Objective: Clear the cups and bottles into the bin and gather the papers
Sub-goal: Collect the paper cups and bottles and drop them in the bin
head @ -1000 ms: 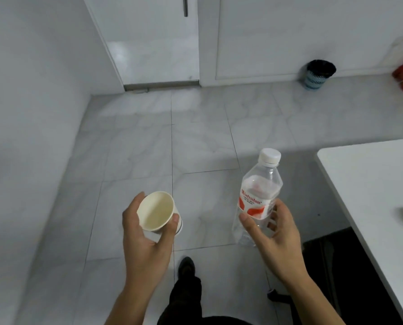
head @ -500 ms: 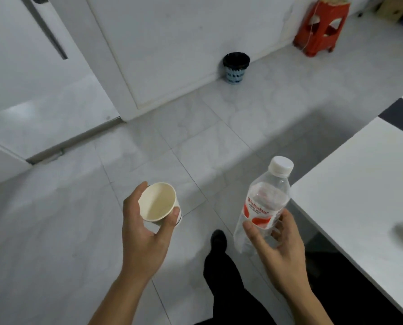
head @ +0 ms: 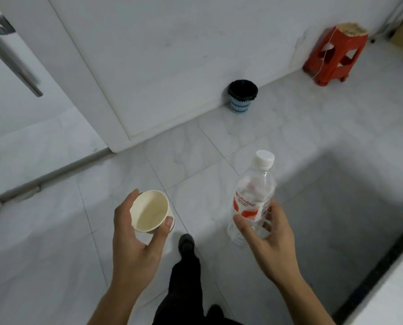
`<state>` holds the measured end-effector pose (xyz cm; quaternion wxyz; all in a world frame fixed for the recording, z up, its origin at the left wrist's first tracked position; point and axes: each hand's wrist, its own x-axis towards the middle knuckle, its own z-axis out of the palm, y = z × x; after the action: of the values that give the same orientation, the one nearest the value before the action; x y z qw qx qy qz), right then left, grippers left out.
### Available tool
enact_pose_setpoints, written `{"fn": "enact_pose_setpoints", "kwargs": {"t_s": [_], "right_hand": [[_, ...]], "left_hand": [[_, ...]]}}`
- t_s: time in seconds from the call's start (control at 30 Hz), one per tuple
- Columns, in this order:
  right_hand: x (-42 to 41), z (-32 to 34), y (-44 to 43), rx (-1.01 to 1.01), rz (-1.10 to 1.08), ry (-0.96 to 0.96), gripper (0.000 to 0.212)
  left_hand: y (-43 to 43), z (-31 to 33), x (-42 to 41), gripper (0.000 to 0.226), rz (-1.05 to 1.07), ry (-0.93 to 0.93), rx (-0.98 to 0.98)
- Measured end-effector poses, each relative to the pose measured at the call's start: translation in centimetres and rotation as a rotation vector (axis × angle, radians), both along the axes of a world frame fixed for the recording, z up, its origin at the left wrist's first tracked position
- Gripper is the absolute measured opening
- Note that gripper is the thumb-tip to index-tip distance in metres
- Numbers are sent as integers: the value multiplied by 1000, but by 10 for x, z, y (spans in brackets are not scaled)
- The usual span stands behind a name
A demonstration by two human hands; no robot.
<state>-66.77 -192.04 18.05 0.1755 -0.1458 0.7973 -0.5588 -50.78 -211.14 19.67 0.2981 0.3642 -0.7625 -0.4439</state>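
Observation:
My left hand (head: 134, 240) holds an empty white paper cup (head: 150, 211), its mouth tilted up towards me. In my right hand (head: 269, 242) is a clear plastic bottle (head: 252, 198) with a white cap and a red label, gripped near its lower half and held upright. A small blue bin (head: 242, 96) with a black liner stands on the floor against the white wall, well ahead of both hands. No papers are in view.
A red plastic stool (head: 334, 56) stands against the wall right of the bin. The white table's edge (head: 388, 294) crosses the bottom right corner. A door with a metal handle (head: 10, 55) is at the left. My dark-trousered leg and shoe (head: 187, 245) step over grey tiles.
The view has swung right and moved forward: the bin and red stool are larger and nearer, and the table has slid to the bottom right corner. Both hands keep their hold.

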Motion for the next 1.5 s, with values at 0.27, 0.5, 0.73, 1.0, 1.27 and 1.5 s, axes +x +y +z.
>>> {"fn": "enact_pose_setpoints", "kwargs": {"t_s": [0.27,0.5,0.73,1.0,1.27,1.5], "right_hand": [[-187,-13,-147,32,-155,-12,66],[-338,13,-235,2,-312,31,66],[-510,-27,-304,-39,-418,-17,63],[-741,-14,-389,-27,-381,-25,65],[-920,-21,-464,35,-381,-50,60],[-1051,-46,-518,63,-579,-184,64]], "left_hand": [[-171,-19,-211,74,-91,46,54],[-277,19,-412,73,-311,63,2],[-341,-12,-606,72,-417,19,-30],[-415,14,-821,68,-418,1,-34],[-491,-10,-996,68,-416,-28,49],[-544,-45,-1156,70,-618,-119,149]]}}
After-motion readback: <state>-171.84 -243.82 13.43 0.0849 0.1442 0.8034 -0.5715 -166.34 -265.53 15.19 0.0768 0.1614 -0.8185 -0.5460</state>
